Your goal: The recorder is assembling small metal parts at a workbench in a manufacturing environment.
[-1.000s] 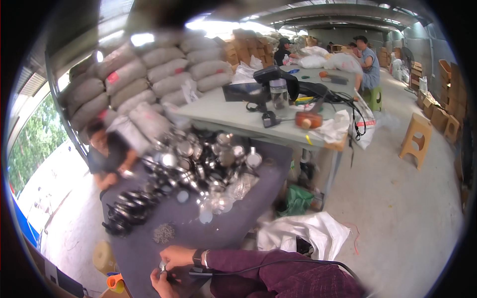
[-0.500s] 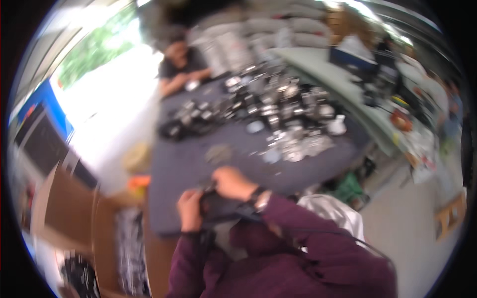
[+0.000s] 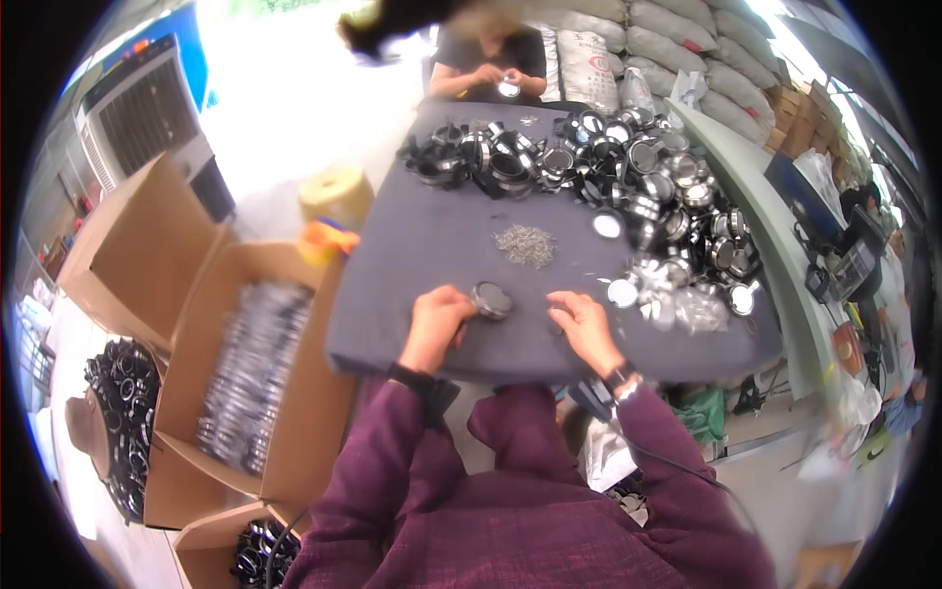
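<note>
My left hand (image 3: 439,324) is at the near part of the grey table, its fingers closed on the edge of a round metal part (image 3: 492,300) with a grey face and dark rim. My right hand (image 3: 586,329) is apart from it, low over the table, thumb and fingers spread with nothing visible in them. Beyond both hands lies a small heap of thin metal pins or screws (image 3: 525,245). Near my right hand are a shiny disc (image 3: 622,293) and a clear plastic bag (image 3: 701,308) of small parts.
A large pile of black and silver round parts (image 3: 643,157) covers the table's far and right side. Across it, a person (image 3: 491,64) handles a shiny disc. At left stands an open cardboard box (image 3: 294,393) of stacked metal parts. A yellow roll (image 3: 337,194) sits behind it.
My view has shifted and sharpened. My hands, close together before, are now apart, the right one away from the part. The round part now shows clearly at my left fingers.
</note>
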A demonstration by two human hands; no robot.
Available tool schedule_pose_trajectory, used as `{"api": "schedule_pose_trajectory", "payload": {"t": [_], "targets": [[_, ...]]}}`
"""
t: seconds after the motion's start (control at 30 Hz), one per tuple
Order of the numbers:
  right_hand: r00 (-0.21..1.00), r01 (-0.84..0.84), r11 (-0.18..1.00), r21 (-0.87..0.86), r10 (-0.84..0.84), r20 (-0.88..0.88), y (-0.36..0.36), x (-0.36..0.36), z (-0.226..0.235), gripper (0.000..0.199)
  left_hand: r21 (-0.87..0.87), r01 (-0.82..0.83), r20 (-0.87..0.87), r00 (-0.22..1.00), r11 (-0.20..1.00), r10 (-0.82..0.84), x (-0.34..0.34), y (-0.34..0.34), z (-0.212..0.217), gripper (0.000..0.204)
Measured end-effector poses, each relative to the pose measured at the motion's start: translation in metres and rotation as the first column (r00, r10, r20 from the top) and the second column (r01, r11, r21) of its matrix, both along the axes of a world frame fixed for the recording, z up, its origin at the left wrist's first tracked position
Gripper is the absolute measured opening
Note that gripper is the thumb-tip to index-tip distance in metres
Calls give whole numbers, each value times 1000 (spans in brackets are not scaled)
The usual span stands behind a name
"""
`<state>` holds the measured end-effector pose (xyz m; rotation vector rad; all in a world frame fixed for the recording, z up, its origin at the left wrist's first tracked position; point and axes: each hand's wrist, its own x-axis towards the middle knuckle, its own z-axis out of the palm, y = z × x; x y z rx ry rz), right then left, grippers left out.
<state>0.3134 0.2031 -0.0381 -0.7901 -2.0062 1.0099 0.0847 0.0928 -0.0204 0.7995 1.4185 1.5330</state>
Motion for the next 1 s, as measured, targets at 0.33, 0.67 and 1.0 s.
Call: {"api": "schedule_pose_trajectory", "payload": {"t": [0.33,0.67,1.0], "targets": [[961,-273,892,-360,237,-143,-21,-21,40,18,-2,70,53,996,998,-70,-12,6,-6,7],[953,-302,878,371,269,138,-25,-79,39,18,9,76,70,995,997,-77,-13,5,-10,5],[930,-344,869,356,264,255,-13,-82,52,18,238,25,-361,930,971,65,4,-7,-16,14]]}}
